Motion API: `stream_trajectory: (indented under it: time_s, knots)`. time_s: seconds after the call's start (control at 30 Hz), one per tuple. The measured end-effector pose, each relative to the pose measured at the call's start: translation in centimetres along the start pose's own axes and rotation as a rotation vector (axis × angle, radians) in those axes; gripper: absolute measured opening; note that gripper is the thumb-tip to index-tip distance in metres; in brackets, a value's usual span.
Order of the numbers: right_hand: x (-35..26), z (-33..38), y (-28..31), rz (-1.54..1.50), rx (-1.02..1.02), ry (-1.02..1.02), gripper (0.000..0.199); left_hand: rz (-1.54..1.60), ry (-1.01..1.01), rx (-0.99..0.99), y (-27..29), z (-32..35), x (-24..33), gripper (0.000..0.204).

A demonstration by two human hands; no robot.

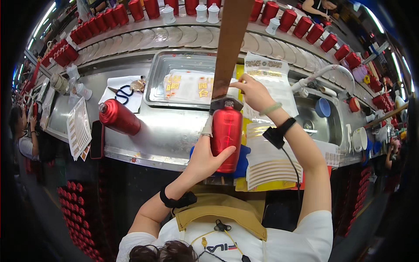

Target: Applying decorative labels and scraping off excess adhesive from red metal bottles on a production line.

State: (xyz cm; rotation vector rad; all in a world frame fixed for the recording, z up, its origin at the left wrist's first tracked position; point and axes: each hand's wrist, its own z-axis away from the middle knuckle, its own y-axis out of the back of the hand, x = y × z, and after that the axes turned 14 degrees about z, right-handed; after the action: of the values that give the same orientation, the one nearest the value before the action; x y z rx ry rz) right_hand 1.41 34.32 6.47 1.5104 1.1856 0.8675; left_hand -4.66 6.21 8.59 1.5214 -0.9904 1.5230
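Note:
My left hand (198,157) is wrapped around a glossy red metal bottle (227,135), holding it upright at the counter's front edge. White covering shows on some of its fingers. A brown post (231,43) cuts down the view just above the bottle's neck. Beside that post is my right hand (254,92), over the decal sheets; its fingers bend toward the post, which hides the tips. A metal tray (152,89) left of the post contains a wet decal sheet (185,87) with gold and red characters. Another red bottle (119,117) leans on the counter to the left.
White decal sheets (273,161) with gold bands lie under my right forearm. Dark-handled scissors (123,92), a black phone (97,139) and striped sheets (79,128) are at left. A sink (334,124) with a blue bowl (322,107) is at right. Red bottles line the back.

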Motion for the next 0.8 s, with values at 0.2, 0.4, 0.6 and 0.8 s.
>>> stream_trajectory:
  time_s: [0.2,0.4,0.6,0.8]
  knots:
    - [1.5,-4.7,-1.7,0.425,-0.17,0.388,0.022,-0.115,-0.015,0.007,0.5,-0.4,-0.9,0.102]
    - [0.4,-4.8,-1.6,0.076,-0.221,-0.428,0.053,-0.092,-0.018,-0.005,0.5,-0.8,-1.2,0.103]
    - [2.3,-5.3,-5.0,-0.099,-0.373,-0.66,0.058,0.005,-0.001,-0.025,0.6,-0.9,-0.2,0.102]
    - [4.9,-4.8,-8.2,-0.328,-0.144,-0.792,0.028,0.073,0.007,-0.015,0.1,-0.7,-0.1,0.099]
